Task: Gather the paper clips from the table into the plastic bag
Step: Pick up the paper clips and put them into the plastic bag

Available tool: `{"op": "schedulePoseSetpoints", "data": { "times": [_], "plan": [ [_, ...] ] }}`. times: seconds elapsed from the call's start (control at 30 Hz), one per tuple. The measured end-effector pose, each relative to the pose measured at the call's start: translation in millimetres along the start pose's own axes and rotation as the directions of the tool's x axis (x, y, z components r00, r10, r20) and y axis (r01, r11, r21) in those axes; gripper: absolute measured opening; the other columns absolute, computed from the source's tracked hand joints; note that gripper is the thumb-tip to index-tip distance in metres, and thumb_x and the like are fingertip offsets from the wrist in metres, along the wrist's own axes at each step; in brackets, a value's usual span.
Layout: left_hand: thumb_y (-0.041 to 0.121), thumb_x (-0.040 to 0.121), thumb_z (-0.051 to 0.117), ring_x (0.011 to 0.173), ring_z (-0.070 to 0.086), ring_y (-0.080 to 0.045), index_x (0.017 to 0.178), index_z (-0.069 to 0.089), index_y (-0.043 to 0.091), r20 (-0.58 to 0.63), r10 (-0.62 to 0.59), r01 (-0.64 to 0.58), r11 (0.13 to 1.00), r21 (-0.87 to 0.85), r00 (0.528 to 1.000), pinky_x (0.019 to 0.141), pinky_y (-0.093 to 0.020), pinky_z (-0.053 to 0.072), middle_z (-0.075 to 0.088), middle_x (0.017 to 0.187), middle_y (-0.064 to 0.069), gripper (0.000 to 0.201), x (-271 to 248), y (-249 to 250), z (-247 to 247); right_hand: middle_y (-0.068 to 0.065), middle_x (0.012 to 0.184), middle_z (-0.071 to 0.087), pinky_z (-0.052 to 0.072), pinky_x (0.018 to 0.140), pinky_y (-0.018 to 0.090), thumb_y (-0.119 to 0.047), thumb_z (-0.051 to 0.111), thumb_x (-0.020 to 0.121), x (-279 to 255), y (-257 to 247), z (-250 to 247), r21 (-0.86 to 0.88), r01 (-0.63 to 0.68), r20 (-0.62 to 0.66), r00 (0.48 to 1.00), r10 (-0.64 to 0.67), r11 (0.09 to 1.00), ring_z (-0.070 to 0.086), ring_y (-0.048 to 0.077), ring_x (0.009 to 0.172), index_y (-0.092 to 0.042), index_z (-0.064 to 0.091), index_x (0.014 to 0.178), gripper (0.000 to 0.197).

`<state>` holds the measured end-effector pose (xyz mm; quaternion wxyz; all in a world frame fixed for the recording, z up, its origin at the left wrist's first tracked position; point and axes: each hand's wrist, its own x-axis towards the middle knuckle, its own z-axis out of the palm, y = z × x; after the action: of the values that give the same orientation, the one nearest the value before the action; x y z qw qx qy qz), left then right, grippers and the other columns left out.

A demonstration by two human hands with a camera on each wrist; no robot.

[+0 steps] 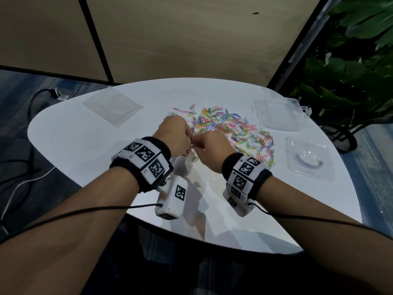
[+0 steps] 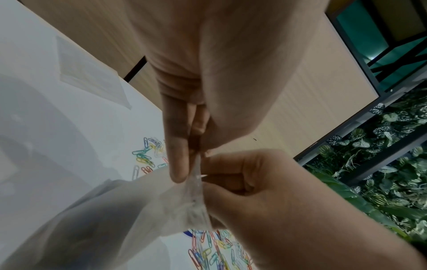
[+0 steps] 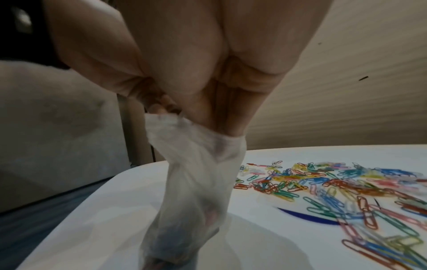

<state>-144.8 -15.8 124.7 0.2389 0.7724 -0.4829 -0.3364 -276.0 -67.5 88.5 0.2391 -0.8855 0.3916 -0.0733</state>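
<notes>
White oval surface (image 1: 85,150) before beige wall panels; a potted plant (image 1: 350,71) stands at 2 o'clock beyond its rim. Both hands meet above the near centre: the left hand (image 1: 175,138) and the right hand (image 1: 212,149) each pinch the top edge of a thin bag (image 3: 196,182), which hangs limp and twisted with its bottom at the surface. Whether its mouth is parted cannot be told. The clips (image 1: 234,133) lie in a loose coloured heap at 1 o'clock, just beyond the hands, none visibly in the fingers; dark shapes low in the bag are too blurred to identify.

Risks, as judged: the film is slack, so the mouth may collapse if either pinch is released; a twisted neck could block clips from entering; sweeping the heap towards 3 o'clock may push clips against the clear trays (image 1: 308,158) or over the rim.

Open room lies at 9 o'clock, apart from a flat spare bag (image 1: 112,107) at 11 o'clock. The near edge, at 6 o'clock, is close beneath the wrists.
</notes>
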Motion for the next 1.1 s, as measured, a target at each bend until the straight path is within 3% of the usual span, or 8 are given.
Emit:
{"op": "schedulePoseSetpoints", "data": {
  "times": [0.13, 0.27, 0.4, 0.5, 0.6, 0.8, 0.93, 1.1],
  "plan": [
    [-0.002, 0.091, 0.051, 0.064, 0.076, -0.025, 0.103, 0.072, 0.007, -0.008, -0.009, 0.009, 0.999, 0.032, 1.0, 0.076, -0.035, 0.064, 0.072, 0.073, -0.009, 0.026, 2, -2, -1, 0.0, 0.092, 0.076, 0.055, 0.077, 0.021, 0.0, 0.057, 0.087, -6, 7, -21, 0.282, 0.019, 0.027, 0.999, -0.028, 0.959, 0.07, 0.012, 0.081, -0.016, 0.078, 0.099, 0.029],
    [-0.003, 0.092, 0.055, 0.063, 0.075, -0.021, 0.107, 0.071, 0.007, -0.002, -0.025, 0.025, 0.997, 0.068, 1.0, 0.076, -0.034, 0.064, 0.067, 0.069, -0.002, 0.025, 4, -5, -4, 0.006, 0.096, 0.074, 0.062, 0.068, 0.03, -0.008, 0.068, 0.088, -18, 53, -54, 0.392, -0.243, -0.013, 0.963, 0.269, 0.887, 0.073, 0.022, 0.08, -0.016, 0.073, 0.105, 0.019],
    [-0.003, 0.091, 0.057, 0.066, 0.075, -0.02, 0.109, 0.072, 0.008, 0.011, -0.034, 0.033, 0.994, 0.101, 0.999, 0.08, -0.037, 0.063, 0.07, 0.069, -0.003, 0.025, 3, -6, -5, 0.014, 0.123, 0.06, 0.062, 0.067, 0.035, -0.025, 0.086, 0.071, -60, 125, -56, -0.038, -0.665, 0.278, 0.71, 0.648, 0.745, 0.07, 0.022, 0.074, -0.016, 0.042, 0.14, 0.082],
    [-0.006, 0.088, 0.058, 0.074, 0.076, -0.024, 0.108, 0.073, 0.006, 0.022, -0.022, 0.02, 0.994, 0.109, 0.999, 0.081, -0.039, 0.063, 0.074, 0.077, -0.008, 0.027, 1, -5, -6, 0.017, 0.13, 0.056, 0.06, 0.073, 0.036, -0.039, 0.092, 0.058, -92, 153, -34, -0.212, -0.696, 0.328, 0.611, 0.721, 0.686, 0.07, 0.023, 0.081, -0.018, 0.025, 0.147, 0.113],
    [-0.009, 0.085, 0.056, 0.077, 0.076, -0.028, 0.105, 0.074, 0.005, 0.03, -0.014, 0.011, 0.994, 0.112, 0.999, 0.079, -0.04, 0.063, 0.077, 0.084, -0.013, 0.031, 0, -4, -6, 0.013, 0.125, 0.052, 0.051, 0.091, 0.038, -0.044, 0.093, 0.052, -101, 160, -11, -0.213, -0.65, 0.177, 0.708, 0.683, 0.729, 0.06, 0.028, 0.107, -0.018, 0.033, 0.14, 0.11],
    [-0.006, 0.089, 0.052, 0.073, 0.077, -0.027, 0.108, 0.072, 0.006, 0.047, -0.031, 0.027, 0.995, 0.097, 0.998, 0.08, -0.041, 0.063, 0.076, 0.084, -0.013, 0.031, 1, -6, -6, 0.008, 0.106, 0.062, 0.053, 0.085, 0.031, -0.028, 0.09, 0.062, -69, 141, 15, 0.013, -0.59, 0.081, 0.805, 0.587, 0.807, 0.058, 0.022, 0.089, -0.015, 0.051, 0.13, 0.08],
    [-0.006, 0.089, 0.052, 0.068, 0.076, -0.025, 0.111, 0.071, 0.005, 0.04, -0.031, 0.027, 0.995, 0.1, 0.999, 0.077, -0.04, 0.064, 0.075, 0.082, -0.013, 0.03, 3, -10, -8, 0.014, 0.128, 0.046, 0.048, 0.099, 0.035, -0.032, 0.082, 0.074, -47, 127, 17, -0.132, -0.502, 0.053, 0.857, 0.512, 0.855, 0.057, 0.029, 0.107, -0.019, 0.05, 0.139, 0.073],
    [-0.003, 0.09, 0.053, 0.068, 0.076, -0.025, 0.11, 0.071, 0.007, 0.035, -0.035, 0.031, 0.993, 0.113, 0.999, 0.076, -0.039, 0.064, 0.074, 0.078, -0.012, 0.028, 4, -12, -11, 0.013, 0.107, 0.062, 0.051, 0.082, 0.03, -0.015, 0.061, 0.091, -31, 116, 12, -0.329, -0.391, 0.035, 0.905, 0.425, 0.86, 0.062, 0.027, 0.091, -0.009, 0.071, 0.108, 0.021]
  ]
}}
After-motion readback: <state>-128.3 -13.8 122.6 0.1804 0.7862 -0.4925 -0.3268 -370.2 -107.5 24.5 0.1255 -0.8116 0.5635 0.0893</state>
